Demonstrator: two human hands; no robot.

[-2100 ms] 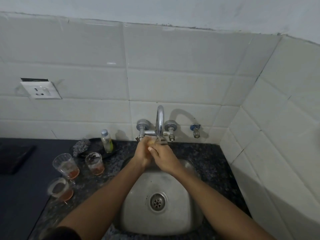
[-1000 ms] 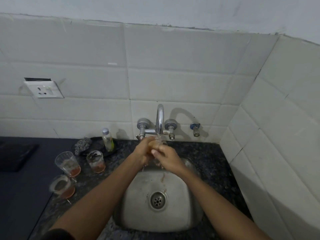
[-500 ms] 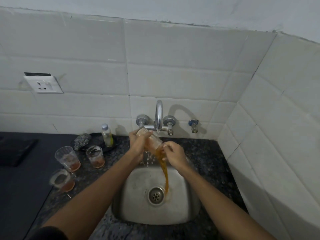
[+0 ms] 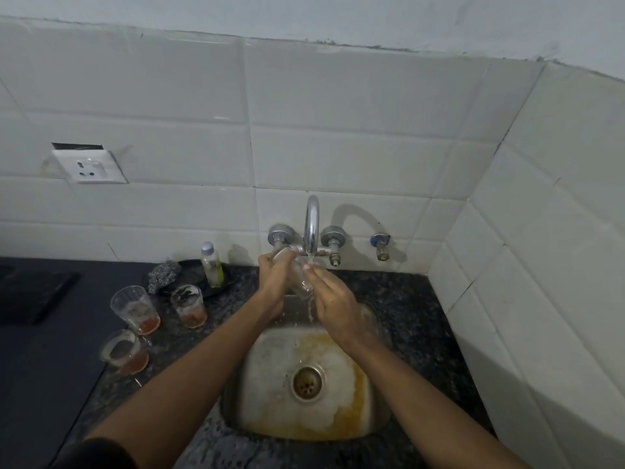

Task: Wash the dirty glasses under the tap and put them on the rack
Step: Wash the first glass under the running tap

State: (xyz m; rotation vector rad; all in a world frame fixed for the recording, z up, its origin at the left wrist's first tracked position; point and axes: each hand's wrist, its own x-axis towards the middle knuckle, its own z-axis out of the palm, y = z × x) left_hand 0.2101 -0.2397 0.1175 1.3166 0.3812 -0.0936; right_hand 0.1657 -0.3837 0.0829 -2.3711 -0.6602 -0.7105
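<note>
My left hand (image 4: 275,282) grips a clear glass (image 4: 299,277), tipped with its mouth down and to the right, under the running tap (image 4: 311,225). My right hand (image 4: 333,299) lies against the glass's mouth end with fingers nearly straight, and water runs down past it. Orange liquid stains the steel sink (image 4: 368,411) around the drain (image 4: 307,382). On the counter to the left stand three dirty glasses with reddish dregs: one at the back (image 4: 188,305), one beside it (image 4: 134,309), and one nearer me (image 4: 122,352). No rack is in view.
A small bottle (image 4: 211,269) and a steel scourer (image 4: 162,275) sit on a dark dish behind the glasses. A spare valve (image 4: 381,247) juts from the wall right of the tap. White tiled walls close the back and right. A socket (image 4: 89,165) is at upper left.
The glass was tipped over and its orange liquid poured into the sink. It now looks empty, with clear water running over it, and my right hand has closed in on its mouth end.
</note>
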